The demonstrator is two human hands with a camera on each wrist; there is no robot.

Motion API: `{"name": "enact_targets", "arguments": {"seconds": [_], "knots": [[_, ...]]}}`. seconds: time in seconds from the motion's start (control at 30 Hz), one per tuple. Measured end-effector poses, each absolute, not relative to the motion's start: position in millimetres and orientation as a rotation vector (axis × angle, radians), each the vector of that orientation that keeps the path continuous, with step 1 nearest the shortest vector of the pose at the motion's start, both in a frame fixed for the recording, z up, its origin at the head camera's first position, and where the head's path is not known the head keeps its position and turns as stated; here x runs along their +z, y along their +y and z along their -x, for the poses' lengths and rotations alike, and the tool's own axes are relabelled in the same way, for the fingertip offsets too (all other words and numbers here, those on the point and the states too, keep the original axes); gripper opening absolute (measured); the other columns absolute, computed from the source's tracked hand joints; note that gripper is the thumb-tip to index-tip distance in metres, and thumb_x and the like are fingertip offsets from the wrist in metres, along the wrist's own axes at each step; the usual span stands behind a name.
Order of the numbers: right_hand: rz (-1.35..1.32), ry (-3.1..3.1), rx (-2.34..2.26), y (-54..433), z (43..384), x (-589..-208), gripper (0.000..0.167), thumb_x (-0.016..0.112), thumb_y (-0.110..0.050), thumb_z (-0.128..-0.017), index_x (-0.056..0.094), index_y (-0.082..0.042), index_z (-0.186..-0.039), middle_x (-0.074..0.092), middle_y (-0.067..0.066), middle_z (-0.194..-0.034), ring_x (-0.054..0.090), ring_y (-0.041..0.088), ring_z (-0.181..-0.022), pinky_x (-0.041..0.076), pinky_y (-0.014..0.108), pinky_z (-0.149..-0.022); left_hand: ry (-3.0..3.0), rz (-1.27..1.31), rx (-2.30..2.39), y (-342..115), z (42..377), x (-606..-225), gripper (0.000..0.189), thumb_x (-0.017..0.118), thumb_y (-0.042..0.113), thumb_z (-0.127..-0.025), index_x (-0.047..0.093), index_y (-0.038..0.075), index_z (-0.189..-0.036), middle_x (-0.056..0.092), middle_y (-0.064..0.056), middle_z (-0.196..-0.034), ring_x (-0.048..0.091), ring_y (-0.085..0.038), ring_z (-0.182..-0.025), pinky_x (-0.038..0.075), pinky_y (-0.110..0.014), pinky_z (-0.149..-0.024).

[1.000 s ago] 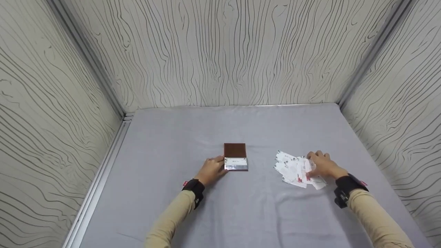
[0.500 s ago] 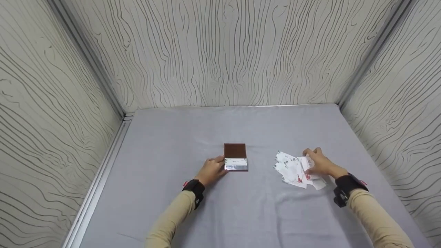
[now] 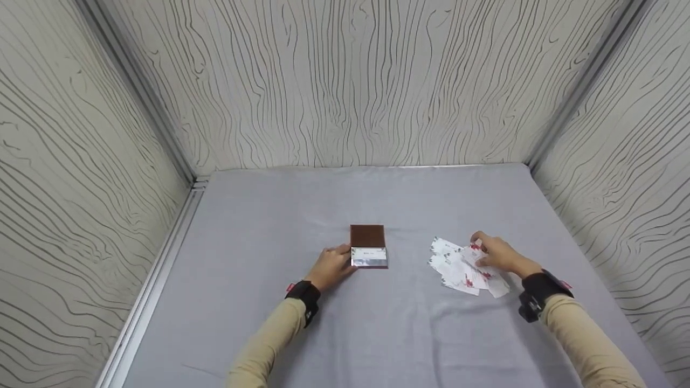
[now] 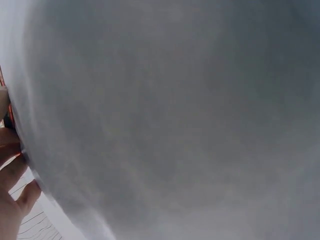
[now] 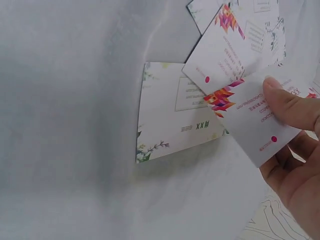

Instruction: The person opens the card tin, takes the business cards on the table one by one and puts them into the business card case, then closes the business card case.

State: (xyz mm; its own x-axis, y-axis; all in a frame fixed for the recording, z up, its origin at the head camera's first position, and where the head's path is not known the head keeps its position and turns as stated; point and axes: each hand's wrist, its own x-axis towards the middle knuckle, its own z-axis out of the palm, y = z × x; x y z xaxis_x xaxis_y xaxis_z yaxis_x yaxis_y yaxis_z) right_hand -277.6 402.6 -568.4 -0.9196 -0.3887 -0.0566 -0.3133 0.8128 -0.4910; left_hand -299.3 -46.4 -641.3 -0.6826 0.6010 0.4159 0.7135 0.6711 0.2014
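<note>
My left hand [image 3: 328, 268] holds the left edge of an open business card case [image 3: 367, 235]. Its upper half is brown; the lower half looks shiny, with a printed card [image 3: 369, 253] in it. In the left wrist view, only bent fingers [image 4: 12, 170] and a sliver of the case's orange-brown edge show at the far left. My right hand [image 3: 501, 254] pinches a white business card [image 5: 255, 120] with a red-orange pattern, thumb on top and fingers beneath. That card overlaps a fanned pile of business cards [image 3: 450, 269] lying on the cloth.
A grey cloth [image 3: 269, 210] with a few wrinkles covers the table. Wood-patterned panels [image 3: 345, 81] stand at the back and both sides. A metal rail [image 3: 156, 280] runs along the table's left edge. Flower-printed cards [image 5: 172, 110] lie beside the pinched one.
My right hand has drawn slightly left over the pile, and the pinched card has turned so its red pattern shows. My left hand and the case have stayed in place.
</note>
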Motion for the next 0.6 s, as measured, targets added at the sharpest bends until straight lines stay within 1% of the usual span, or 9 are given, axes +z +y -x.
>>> {"name": "enact_targets", "arguments": {"seconds": [0.07, 0.13, 0.23, 0.33, 0.5, 0.6], "knots": [[0.549, 2.866, -0.717, 400.7, 279.8, -568.7, 0.039, 0.077, 0.002, -0.077, 0.056, 0.008, -0.109, 0.062, 0.018, -0.087, 0.059, 0.035, -0.080, 0.049, 0.053, -0.072, -2.573, 1.044, -0.507, -46.8, 298.9, -641.0, 0.031, 0.074, 0.022, -0.090, 0.070, 0.000, -0.111, 0.068, -0.012, -0.108, 0.067, -0.026, -0.097, 0.053, -0.044, -0.080], [0.571, 2.892, -0.703, 399.0, 281.7, -568.7, 0.033, 0.078, -0.001, -0.078, 0.059, 0.010, -0.103, 0.062, 0.015, -0.085, 0.058, 0.031, -0.078, 0.049, 0.051, -0.072, -2.577, 1.045, -0.515, -47.0, 298.7, -640.5, 0.031, 0.074, 0.022, -0.090, 0.070, 0.000, -0.112, 0.068, -0.012, -0.109, 0.067, -0.026, -0.097, 0.053, -0.044, -0.080], [0.607, 2.922, -0.695, 395.8, 283.8, -568.5, 0.030, 0.077, -0.004, -0.080, 0.062, 0.012, -0.100, 0.063, 0.013, -0.083, 0.058, 0.029, -0.077, 0.049, 0.050, -0.073, -2.586, 1.044, -0.525, -47.1, 298.3, -639.6, 0.032, 0.073, 0.022, -0.091, 0.070, 0.000, -0.113, 0.068, -0.012, -0.110, 0.067, -0.026, -0.099, 0.053, -0.044, -0.081], [0.627, 2.934, -0.698, 391.7, 284.9, -566.9, 0.033, 0.076, -0.006, -0.083, 0.063, 0.014, -0.106, 0.066, 0.015, -0.087, 0.060, 0.029, -0.079, 0.050, 0.050, -0.074, -2.586, 1.044, -0.525, -47.0, 298.1, -639.7, 0.033, 0.074, 0.022, -0.090, 0.070, -0.001, -0.114, 0.068, -0.013, -0.110, 0.067, -0.026, -0.100, 0.053, -0.045, -0.081], [0.639, 2.916, -0.700, 383.6, 286.3, -563.1, 0.033, 0.070, -0.010, -0.091, 0.061, 0.012, -0.114, 0.067, 0.016, -0.091, 0.060, 0.028, -0.080, 0.050, 0.050, -0.074, -2.553, 1.057, -0.460, -47.0, 298.2, -640.7, 0.031, 0.075, 0.023, -0.089, 0.071, 0.000, -0.110, 0.067, -0.011, -0.107, 0.067, -0.025, -0.097, 0.054, -0.043, -0.078], [0.631, 2.895, -0.716, 379.4, 287.1, -562.2, 0.037, 0.067, -0.010, -0.093, 0.058, 0.013, -0.120, 0.067, 0.021, -0.098, 0.061, 0.029, -0.083, 0.050, 0.049, -0.076, -2.547, 1.063, -0.447, -47.0, 298.4, -641.5, 0.031, 0.075, 0.024, -0.089, 0.071, 0.001, -0.110, 0.066, -0.011, -0.106, 0.067, -0.025, -0.096, 0.054, -0.043, -0.077]]}}
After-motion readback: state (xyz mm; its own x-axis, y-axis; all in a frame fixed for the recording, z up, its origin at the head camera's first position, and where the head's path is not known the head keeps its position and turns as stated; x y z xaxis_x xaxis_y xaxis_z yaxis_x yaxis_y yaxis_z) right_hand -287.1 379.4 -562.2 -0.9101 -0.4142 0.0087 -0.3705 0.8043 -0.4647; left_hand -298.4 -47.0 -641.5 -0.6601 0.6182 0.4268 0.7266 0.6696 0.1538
